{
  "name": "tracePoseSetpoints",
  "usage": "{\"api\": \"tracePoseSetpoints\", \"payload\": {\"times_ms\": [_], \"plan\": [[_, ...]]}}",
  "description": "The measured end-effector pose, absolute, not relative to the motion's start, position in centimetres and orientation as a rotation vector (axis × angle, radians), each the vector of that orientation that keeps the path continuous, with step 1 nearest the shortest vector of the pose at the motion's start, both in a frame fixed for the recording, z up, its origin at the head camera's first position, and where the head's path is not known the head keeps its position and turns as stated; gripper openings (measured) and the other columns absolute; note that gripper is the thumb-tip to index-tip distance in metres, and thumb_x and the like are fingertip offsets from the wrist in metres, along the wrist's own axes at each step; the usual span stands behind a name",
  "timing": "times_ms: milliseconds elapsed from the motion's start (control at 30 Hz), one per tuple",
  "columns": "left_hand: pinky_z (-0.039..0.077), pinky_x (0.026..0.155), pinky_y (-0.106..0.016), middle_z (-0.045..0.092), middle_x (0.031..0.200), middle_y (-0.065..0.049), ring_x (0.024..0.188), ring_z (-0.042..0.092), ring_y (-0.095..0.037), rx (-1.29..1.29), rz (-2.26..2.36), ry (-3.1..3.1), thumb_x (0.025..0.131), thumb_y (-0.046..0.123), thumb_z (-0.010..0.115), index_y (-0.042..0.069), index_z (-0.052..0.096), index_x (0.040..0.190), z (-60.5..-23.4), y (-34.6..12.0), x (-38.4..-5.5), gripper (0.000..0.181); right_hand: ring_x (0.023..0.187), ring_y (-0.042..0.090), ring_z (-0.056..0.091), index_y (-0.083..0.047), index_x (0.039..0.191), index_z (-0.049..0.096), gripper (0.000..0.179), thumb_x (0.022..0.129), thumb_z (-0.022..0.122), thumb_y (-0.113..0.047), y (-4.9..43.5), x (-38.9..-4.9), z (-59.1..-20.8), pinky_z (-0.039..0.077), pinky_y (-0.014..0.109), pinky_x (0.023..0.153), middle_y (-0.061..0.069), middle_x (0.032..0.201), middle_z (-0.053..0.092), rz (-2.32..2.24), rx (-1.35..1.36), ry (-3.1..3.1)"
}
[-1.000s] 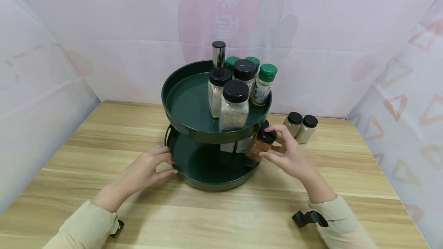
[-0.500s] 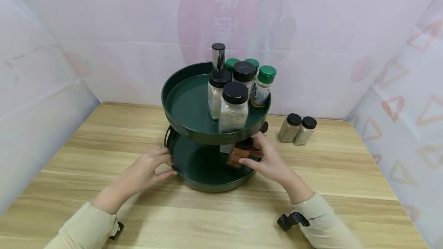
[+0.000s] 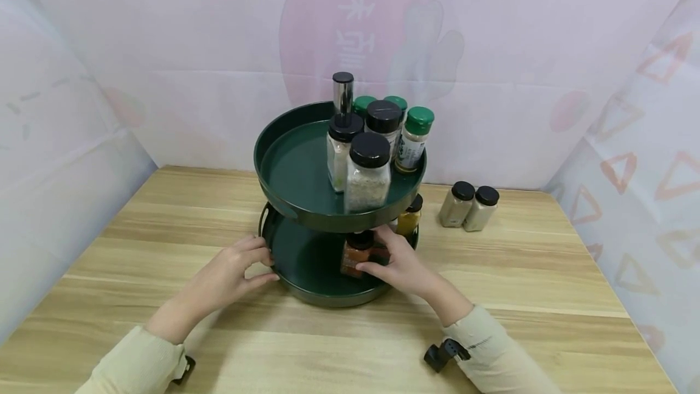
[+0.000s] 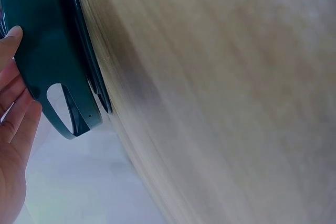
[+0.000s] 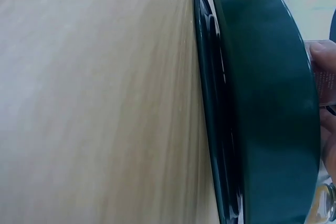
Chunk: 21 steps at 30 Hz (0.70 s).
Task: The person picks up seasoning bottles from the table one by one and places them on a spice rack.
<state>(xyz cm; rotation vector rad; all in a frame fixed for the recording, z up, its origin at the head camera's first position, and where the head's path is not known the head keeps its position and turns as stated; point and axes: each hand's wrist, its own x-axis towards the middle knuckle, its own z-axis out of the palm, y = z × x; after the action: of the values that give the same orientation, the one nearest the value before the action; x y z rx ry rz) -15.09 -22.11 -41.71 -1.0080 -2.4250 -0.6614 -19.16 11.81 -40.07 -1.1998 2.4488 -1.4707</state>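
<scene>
A dark green two-tier tray rack [image 3: 292, 166] stands on the wooden table. My right hand [image 3: 404, 266] reaches in over the lower tray [image 3: 298, 254] and holds a spice jar [image 3: 354, 260] with orange-red contents and a black cap. Thumb and fingers grip the jar's sides; the right wrist view shows part of it behind the green wall [image 5: 273, 108], its base hidden. My left hand [image 3: 232, 269] holds the lower tray's left rim, thumb and fingertips against it. Beside those fingers, the left wrist view shows the oval handle cutout in the wall [image 4: 39, 45].
Several jars with black or green caps stand on the upper tray, including a clear square jar [image 3: 368, 175] in front. A yellow-filled jar [image 3: 409, 217] sits at the lower tray's right. Two black-capped jars [image 3: 456, 205] stand on the table [image 3: 519, 272] behind, to the right.
My right hand has moved left and inward with the orange-red jar, from the lower tray's right edge toward its middle. The yellow-filled jar has come into view behind it. My left hand stays put.
</scene>
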Motion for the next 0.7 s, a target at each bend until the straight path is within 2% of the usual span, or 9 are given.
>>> {"api": "tracePoseSetpoints", "payload": {"times_ms": [167,367,533,700], "plan": [[0.043,0.075,-0.005,0.059,0.087,0.01,0.083,0.053,-0.003,-1.002,-0.66,-2.425,0.069,0.012,0.089,0.017,0.066,0.082,-41.7,-22.1,-15.0,0.027,0.125,0.031,0.059,-0.004,0.147,0.037,0.069,0.089,0.074,-0.007,11.1,-19.1,-40.1,0.055,0.043,0.1,0.018,0.14,0.054,-1.37,-1.199,2.506],[0.047,0.072,-0.009,0.059,0.087,0.011,0.083,0.053,-0.003,-0.992,-0.658,-2.434,0.069,0.013,0.089,0.017,0.066,0.082,-41.7,-22.2,-15.0,0.026,0.122,0.028,0.061,-0.008,0.134,0.047,0.052,0.09,0.073,-0.009,10.5,-19.1,-40.2,0.054,0.043,0.102,0.014,0.136,0.056,-1.339,-1.207,2.468],[0.052,0.069,-0.016,0.059,0.087,0.011,0.083,0.053,-0.003,-0.983,-0.656,-2.444,0.069,0.013,0.089,0.018,0.066,0.082,-41.8,-22.2,-15.0,0.026,0.121,0.028,0.061,-0.008,0.135,0.047,0.05,0.091,0.072,-0.009,10.5,-19.0,-40.1,0.053,0.043,0.102,0.015,0.137,0.056,-1.31,-1.2,2.46],[0.05,0.07,-0.014,0.059,0.087,0.011,0.083,0.053,-0.003,-0.985,-0.657,-2.443,0.07,0.013,0.089,0.018,0.066,0.082,-41.8,-22.2,-15.0,0.027,0.121,0.027,0.061,-0.009,0.135,0.047,0.05,0.091,0.071,-0.01,10.4,-19.1,-40.2,0.053,0.043,0.103,0.014,0.137,0.055,-1.278,-1.211,2.471]]}}
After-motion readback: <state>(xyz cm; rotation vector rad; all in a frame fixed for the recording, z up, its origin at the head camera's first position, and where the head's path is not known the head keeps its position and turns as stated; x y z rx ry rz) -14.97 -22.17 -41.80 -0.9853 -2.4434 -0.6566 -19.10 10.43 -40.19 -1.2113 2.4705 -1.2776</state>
